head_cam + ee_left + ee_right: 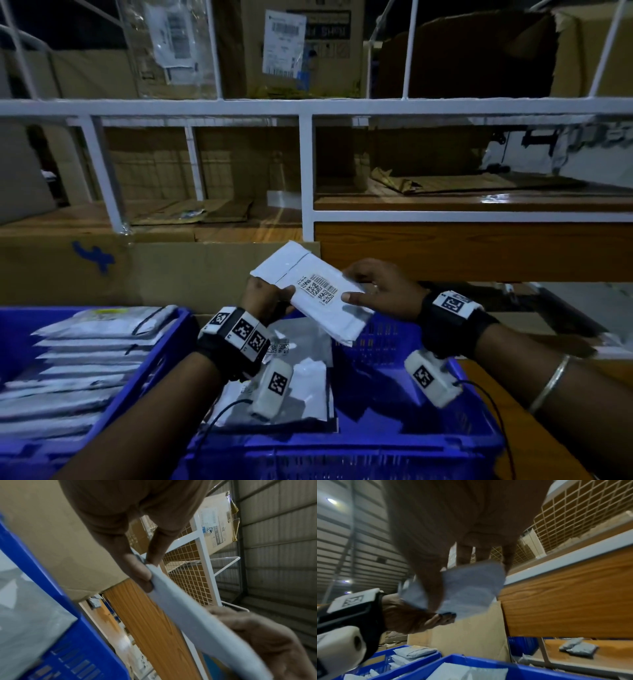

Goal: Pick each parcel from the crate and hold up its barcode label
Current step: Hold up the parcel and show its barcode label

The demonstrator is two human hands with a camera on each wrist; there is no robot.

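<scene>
A white poly parcel (329, 318) is held up over the front blue crate (342, 455), with its barcode label (317, 288) facing me. My left hand (274, 298) grips its left edge, thumb on top. At the right edge, my right hand (352, 286) holds it with the thumb on the face beside the label and the fingers over the far edge. The left wrist view shows my left hand (142, 573) pinching the parcel (188, 615). In the right wrist view my right hand (471, 563) grips the parcel (471, 588). More white parcels (308, 380) lie in the crate.
A second blue crate (164, 346) at the left holds several stacked grey parcels (85, 359). A cardboard wall (171, 270) and a wooden shelf board (479, 250) stand right behind the held parcel. White wire racking (308, 106) with cardboard boxes rises beyond.
</scene>
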